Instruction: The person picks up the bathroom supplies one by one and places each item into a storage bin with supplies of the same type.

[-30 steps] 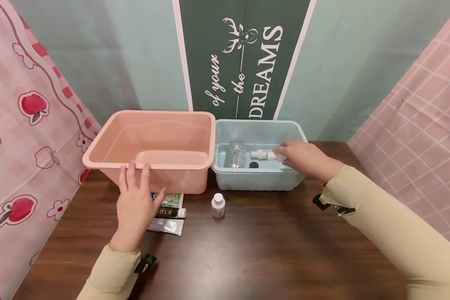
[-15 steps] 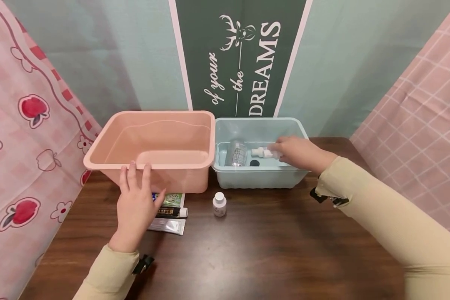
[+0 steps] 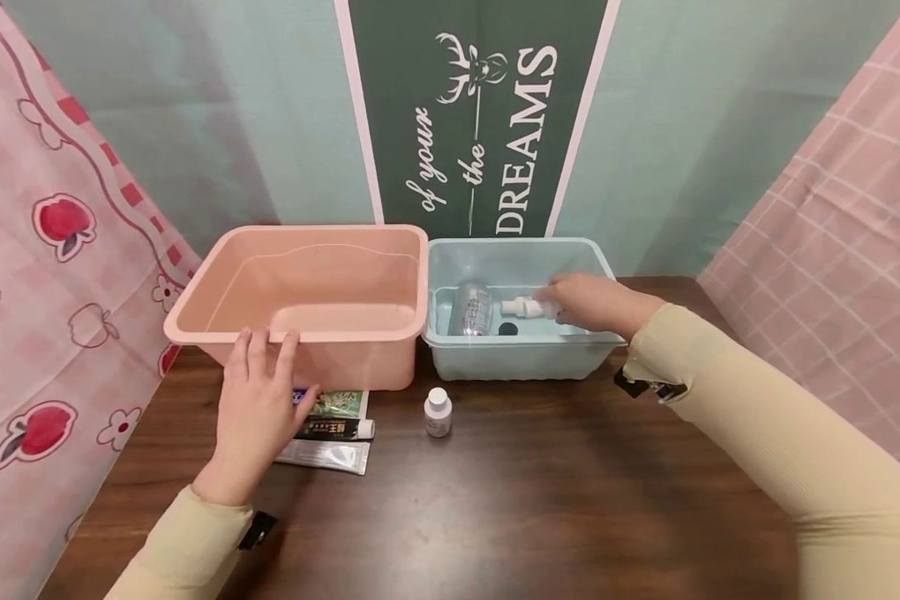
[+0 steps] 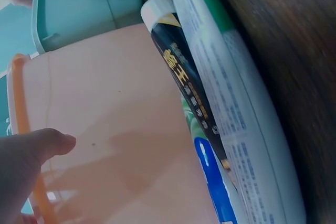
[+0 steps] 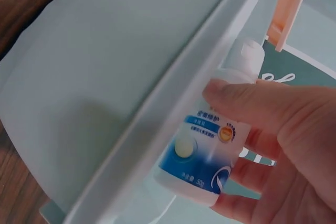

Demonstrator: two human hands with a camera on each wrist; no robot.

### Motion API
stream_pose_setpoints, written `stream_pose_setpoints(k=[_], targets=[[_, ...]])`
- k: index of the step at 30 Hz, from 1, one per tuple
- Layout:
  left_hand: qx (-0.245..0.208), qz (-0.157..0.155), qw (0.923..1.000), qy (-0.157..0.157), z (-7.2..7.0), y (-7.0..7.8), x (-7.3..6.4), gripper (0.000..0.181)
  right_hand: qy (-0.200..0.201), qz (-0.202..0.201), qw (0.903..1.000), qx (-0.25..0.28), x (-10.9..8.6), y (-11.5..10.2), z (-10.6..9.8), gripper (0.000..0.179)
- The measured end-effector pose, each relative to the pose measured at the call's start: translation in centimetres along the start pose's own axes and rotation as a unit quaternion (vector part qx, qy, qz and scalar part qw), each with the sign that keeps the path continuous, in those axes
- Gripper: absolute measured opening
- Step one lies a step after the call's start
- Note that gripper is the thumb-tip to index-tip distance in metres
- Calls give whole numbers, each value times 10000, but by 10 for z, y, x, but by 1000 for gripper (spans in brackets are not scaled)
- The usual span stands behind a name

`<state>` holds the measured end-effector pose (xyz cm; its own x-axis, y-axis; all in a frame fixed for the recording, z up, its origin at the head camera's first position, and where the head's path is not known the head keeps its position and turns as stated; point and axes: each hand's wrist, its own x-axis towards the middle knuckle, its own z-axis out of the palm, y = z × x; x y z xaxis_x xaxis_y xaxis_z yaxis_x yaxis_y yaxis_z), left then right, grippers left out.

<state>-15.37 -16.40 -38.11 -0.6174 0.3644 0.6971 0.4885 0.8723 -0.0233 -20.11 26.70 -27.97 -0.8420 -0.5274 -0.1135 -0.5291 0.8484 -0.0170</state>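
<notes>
My right hand reaches into the blue bin and grips a small white-and-blue bottle with a white cap. Thumb and fingers wrap its sides in the right wrist view, where the bin's rim runs right beside it. A clear bottle lies at the left inside this bin, near a dark round spot. My left hand rests on the front rim of the pink bin, fingertips over the edge. Its thumb shows against the bin's outer wall in the left wrist view.
Under my left hand, in front of the pink bin, lie a green packet, a black tube and a silvery tube. A white bottle stands upright on the brown table. Curtains hang behind and at both sides.
My left hand has shifted slightly left along the pink rim. My right hand has moved a little left inside the blue bin and keeps its grip on the bottle.
</notes>
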Motion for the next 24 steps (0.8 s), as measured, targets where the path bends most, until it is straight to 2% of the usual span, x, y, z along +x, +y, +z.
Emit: stream_pose_setpoints(k=[4,12,17,24], targets=[[-154,43,9998,-100,4,0,3,77,-217,-63,9997,17,1,9,1,40],[-182,-240,9995,-51,3,1,-1,76,-643,-209,9977,102,18,18,3,41],[-180,-137,9996,-158,3,-2,-3,69,-863,-261,9958,153,27,17,5,41],[-192,-19,9998,-17,5,-6,0,58,-867,-400,9951,248,40,21,2,40]])
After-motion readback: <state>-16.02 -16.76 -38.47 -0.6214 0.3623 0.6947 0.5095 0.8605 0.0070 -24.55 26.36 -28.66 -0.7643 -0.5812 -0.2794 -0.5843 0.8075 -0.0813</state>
